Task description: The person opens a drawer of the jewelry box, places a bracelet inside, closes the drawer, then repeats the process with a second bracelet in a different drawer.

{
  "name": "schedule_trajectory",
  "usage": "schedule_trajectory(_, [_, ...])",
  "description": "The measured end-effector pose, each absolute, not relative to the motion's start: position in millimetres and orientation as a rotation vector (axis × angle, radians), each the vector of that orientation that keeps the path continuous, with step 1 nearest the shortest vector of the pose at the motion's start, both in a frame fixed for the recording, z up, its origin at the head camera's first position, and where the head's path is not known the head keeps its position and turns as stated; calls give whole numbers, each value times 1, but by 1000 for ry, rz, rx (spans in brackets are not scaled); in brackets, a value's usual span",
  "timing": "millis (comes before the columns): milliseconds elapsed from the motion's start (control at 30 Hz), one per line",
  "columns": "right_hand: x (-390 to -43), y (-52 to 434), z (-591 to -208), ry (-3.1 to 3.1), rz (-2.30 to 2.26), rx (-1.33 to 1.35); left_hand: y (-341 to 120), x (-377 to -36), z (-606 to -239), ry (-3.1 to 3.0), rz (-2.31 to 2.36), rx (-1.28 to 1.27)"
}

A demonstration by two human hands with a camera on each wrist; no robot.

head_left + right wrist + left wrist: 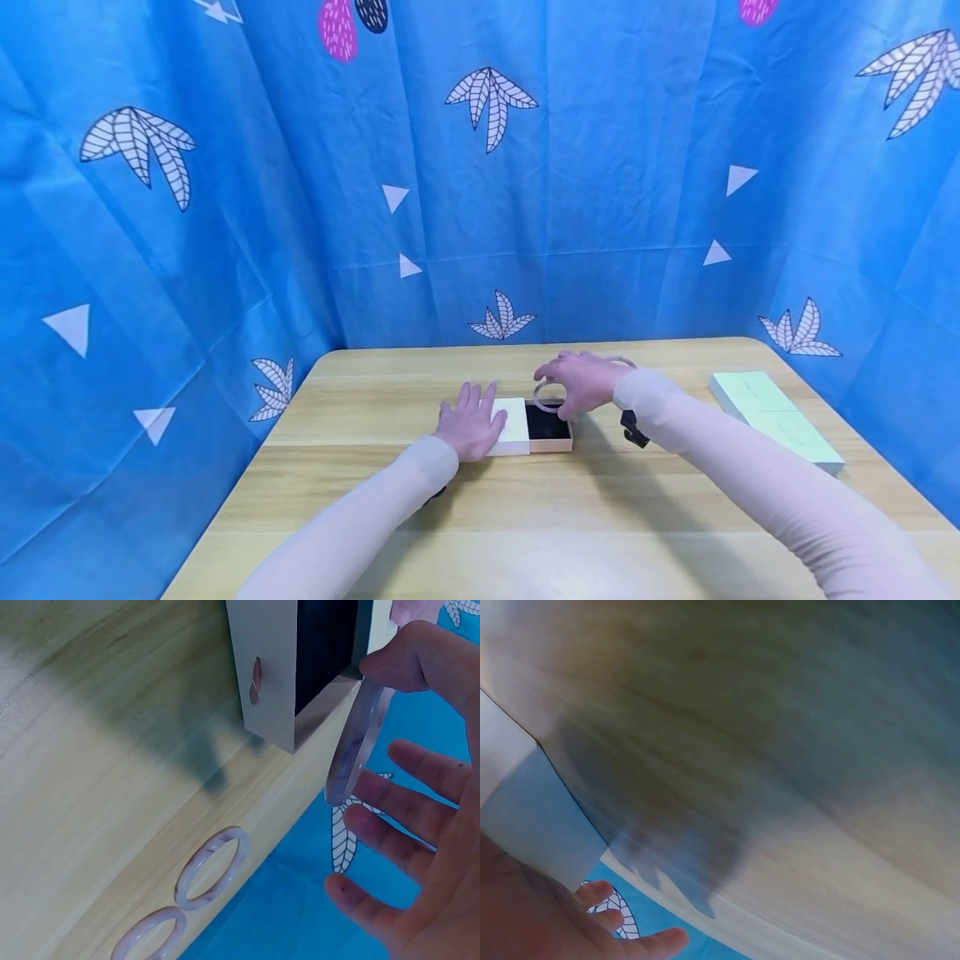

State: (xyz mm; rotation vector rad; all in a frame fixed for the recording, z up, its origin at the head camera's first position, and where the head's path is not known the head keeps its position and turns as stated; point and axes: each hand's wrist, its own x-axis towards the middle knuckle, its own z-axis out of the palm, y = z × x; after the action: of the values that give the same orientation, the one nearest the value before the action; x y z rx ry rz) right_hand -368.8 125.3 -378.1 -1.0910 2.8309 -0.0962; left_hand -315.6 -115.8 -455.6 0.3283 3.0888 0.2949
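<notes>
A small drawer-style gift box [549,440] lies mid-table, its black-lined tray [546,422] pulled out to the right of its cream sleeve [513,427]. My left hand [472,410] lies flat with straight fingers on the sleeve; in the left wrist view the palm [525,915] rests against that sleeve [532,825]. My right hand [561,392] pinches a pale pink bangle [547,397] just above the tray. In the right wrist view the bangle [356,746] stands on edge beside the box [274,675], with the other fingers [420,772] spread.
Two more pink bangles [214,866] [150,937] lie on the wooden table [525,517] near its far edge. Two pale green flat boxes [772,417] sit at the right side. A blue patterned cloth [480,167] hangs all around.
</notes>
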Motion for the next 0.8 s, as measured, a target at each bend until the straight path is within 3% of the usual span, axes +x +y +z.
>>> schedule_trajectory(800, [-352, 120, -379, 2794, 6, -1152, -116, -325, -465, 3083, 220, 308])
